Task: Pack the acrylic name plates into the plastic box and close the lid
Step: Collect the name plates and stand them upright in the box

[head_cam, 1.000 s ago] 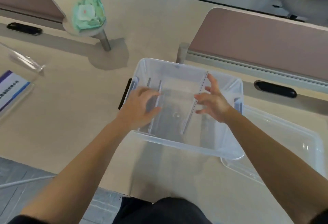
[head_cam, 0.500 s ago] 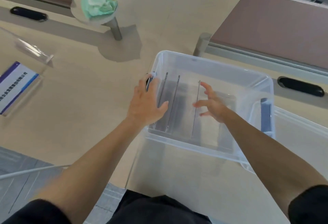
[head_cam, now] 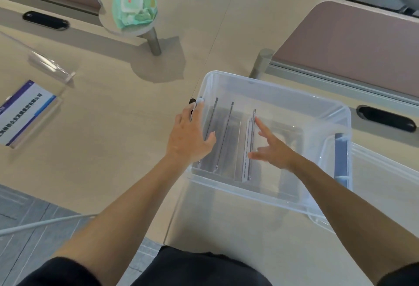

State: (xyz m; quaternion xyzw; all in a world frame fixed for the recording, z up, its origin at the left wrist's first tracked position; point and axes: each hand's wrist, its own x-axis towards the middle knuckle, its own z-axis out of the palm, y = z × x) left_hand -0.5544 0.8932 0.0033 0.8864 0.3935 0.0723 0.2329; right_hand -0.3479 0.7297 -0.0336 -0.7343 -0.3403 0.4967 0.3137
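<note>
The clear plastic box (head_cam: 274, 89) stands on the desk in front of me. Three acrylic name plates (head_cam: 227, 131) stand on edge in its left half. My left hand (head_cam: 189, 137) grips the box's left wall, thumb inside. My right hand (head_cam: 273, 149) is inside the box with fingers spread, its index finger on the top edge of the rightmost plate (head_cam: 252, 140). The clear lid (head_cam: 385, 179) lies on the desk, partly under the box's right side. Two more name plates lie at the left: a clear one (head_cam: 51, 66) and one with a blue and white insert (head_cam: 25, 113).
A green pack of wet wipes (head_cam: 133, 2) sits on a small round stand behind the box. A mauve desk partition (head_cam: 353, 43) rises at the back right, another at the back left. Black cable slots (head_cam: 385, 119) are set into the desk. The desk's front edge is near my body.
My left hand moved from the plates inside the box to its left wall. The right hand shifted left, and the rightmost plate now stands closer to the other two.
</note>
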